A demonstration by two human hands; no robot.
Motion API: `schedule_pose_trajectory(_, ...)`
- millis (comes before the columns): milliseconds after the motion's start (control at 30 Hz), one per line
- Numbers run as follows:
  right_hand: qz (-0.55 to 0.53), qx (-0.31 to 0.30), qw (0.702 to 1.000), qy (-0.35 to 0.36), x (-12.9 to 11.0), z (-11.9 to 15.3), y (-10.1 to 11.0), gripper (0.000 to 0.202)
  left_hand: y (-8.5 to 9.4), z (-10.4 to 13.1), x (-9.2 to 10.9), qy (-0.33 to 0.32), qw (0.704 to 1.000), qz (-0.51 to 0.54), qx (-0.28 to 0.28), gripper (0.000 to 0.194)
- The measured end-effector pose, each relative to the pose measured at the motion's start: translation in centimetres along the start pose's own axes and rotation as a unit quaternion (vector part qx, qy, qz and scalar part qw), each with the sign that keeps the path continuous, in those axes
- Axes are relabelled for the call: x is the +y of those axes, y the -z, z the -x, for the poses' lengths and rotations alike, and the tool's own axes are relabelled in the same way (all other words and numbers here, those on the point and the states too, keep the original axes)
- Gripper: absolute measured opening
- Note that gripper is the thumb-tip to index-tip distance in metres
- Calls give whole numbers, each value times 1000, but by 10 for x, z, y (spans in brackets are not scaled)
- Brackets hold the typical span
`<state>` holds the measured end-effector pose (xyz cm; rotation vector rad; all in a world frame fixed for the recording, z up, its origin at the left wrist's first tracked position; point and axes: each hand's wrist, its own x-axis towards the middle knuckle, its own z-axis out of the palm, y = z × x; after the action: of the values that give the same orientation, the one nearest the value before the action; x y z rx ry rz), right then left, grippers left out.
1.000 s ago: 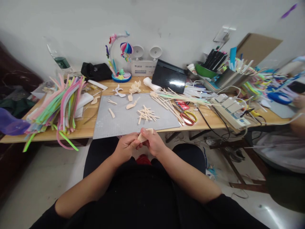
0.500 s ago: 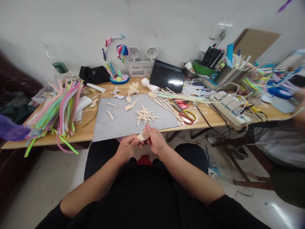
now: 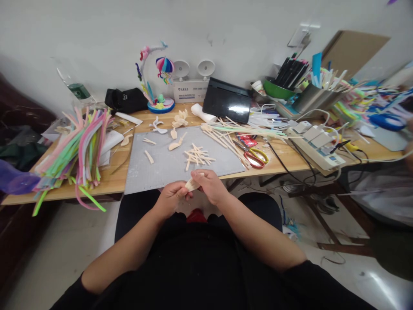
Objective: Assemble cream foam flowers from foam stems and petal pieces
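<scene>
My left hand (image 3: 172, 198) pinches the lower end of a cream petal-shaped piece (image 3: 192, 184) in front of the table edge. Curled over the upper end of that piece, my right hand (image 3: 209, 186) grips it too and hides part of it. Just beyond both hands lies a grey cutting mat (image 3: 155, 172). On the mat are a pile of short cream strips (image 3: 197, 156), a spoon-shaped cream piece (image 3: 177, 143) and a few loose cut bits (image 3: 149, 156). A cluster of cream petals (image 3: 180, 118) sits at the mat's far edge.
A thick bundle of coloured pipe cleaners (image 3: 84, 146) overhangs the table's left front. Red-and-yellow-handled scissors (image 3: 256, 158), long cream stems (image 3: 222, 140) and a power strip (image 3: 318, 148) with cords lie right. A black tablet-like object (image 3: 226, 100) leans behind. Another person's arm shows far right.
My right hand has shifted slightly left and its fingers now cover more of the cream piece's upper end. The view has turned slightly; the table things lie as before.
</scene>
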<state>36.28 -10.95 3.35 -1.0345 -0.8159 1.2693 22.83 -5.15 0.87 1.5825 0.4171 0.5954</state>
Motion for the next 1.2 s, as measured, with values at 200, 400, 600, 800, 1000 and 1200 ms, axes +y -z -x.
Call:
schedule_pose_trajectory(200, 9, -23, 1000, -14, -4, -5, -1, 24, -1, -4, -5, 42, 988, 145, -41, 33)
schedule_pose_trajectory(400, -37, -14, 999, -29, -1, -7, 0, 23, -1, -8, -4, 56, 984, 165, -34, 34)
schedule_pose_trajectory(600, -61, 0, 997, -44, 3, -10, 1, 29, 5, -12, 1, 30, 997, 29, -63, 27)
schedule_pose_trajectory(800, -38, -1, 999, -12, 5, -13, 6, 23, 6, -10, -3, 15, 998, 35, -51, 27)
schedule_pose_trajectory(1000, 128, 82, 986, 65, 6, -14, 10, 37, 1, -6, -3, 29, 999, 24, -22, 26)
schedule_pose_trajectory(1200, 254, 161, 948, 107, 12, -12, 4, 38, 0, -5, 7, -10, 995, -92, -29, 24)
